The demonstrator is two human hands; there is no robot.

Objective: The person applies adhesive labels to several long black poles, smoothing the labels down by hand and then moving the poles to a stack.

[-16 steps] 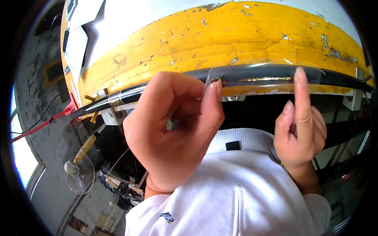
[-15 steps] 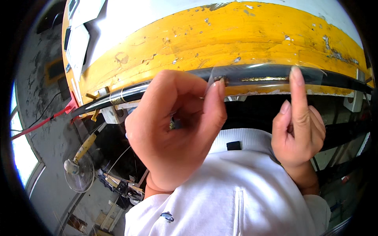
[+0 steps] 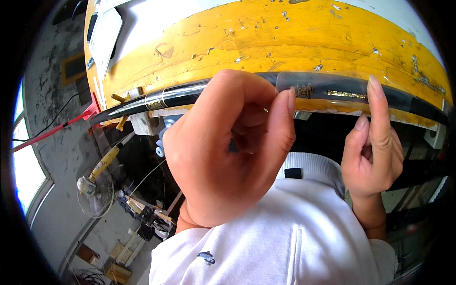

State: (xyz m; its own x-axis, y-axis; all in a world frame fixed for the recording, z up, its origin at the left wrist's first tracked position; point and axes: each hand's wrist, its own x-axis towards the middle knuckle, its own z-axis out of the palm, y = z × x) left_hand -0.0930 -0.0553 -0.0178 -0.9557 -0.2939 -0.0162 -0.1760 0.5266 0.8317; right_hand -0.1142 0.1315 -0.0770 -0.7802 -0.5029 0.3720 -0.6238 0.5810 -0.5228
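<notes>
A long black glossy rod [image 3: 190,96] lies across the near edge of the yellow table. Over its middle sits a clear film [image 3: 323,80] with gold markings, seen flat against or just above the rod. My left hand [image 3: 228,156] is closed, thumb and forefinger pinching the film's left edge; its palm side hides part of the rod. My right hand [image 3: 375,152] has its forefinger stretched up, the tip at the right of the gold markings, while the thumb stands apart and the other fingers curl in. Nothing shows gripped in it.
The yellow tabletop [image 3: 213,52] is scuffed, with white surface beyond. White supports [image 3: 141,124] and a yellow-handled clamp [image 3: 121,122] hold the rod's left part. A red clamp [image 3: 90,112] touches the rod's left end. A fan [image 3: 97,190] stands at left on the floor.
The view has shifted, so the table and both hands sit further right in the picture. The left end of the film lies flatter over the rod; the left hand still pinches it.
</notes>
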